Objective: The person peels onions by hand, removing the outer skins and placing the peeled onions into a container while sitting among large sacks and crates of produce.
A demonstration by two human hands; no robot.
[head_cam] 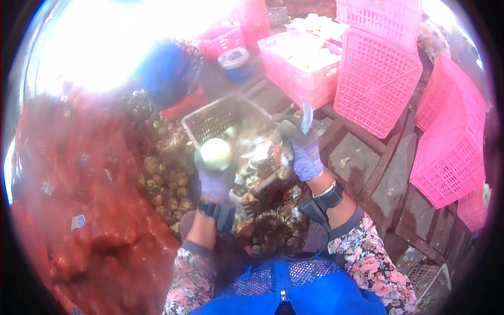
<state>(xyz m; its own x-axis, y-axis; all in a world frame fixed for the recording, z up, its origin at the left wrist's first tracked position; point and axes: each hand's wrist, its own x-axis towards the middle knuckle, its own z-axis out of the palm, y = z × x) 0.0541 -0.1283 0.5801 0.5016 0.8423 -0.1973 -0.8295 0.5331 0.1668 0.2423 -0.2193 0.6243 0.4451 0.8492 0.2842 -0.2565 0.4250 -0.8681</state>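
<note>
A pale, peeled onion (215,154) rests in my gloved left hand (214,183), over the near left side of a grey plastic crate (190,128). My right hand (302,145), also gloved, grips a knife whose short curved blade (306,114) points up and away from me. Its handle is hidden in the fingers. Something brownish, perhaps onion skin, hangs by the right fingers, too blurred to name. Inside the crate are whitish onion peelings (256,151). Loose unpeeled onions (167,177) are heaped left of the crate. More skins and scraps (271,232) lie between the crate and my body.
Red mesh sacks (86,220) fill the left side. A pink crate (297,84) of peeled onions stands behind, beside tilted pink crates (376,80) and others (453,161) at right. Wooden slats (376,179) cross the floor. Glare blurs a blue shape, apparently a person (163,73), near a bucket (236,67).
</note>
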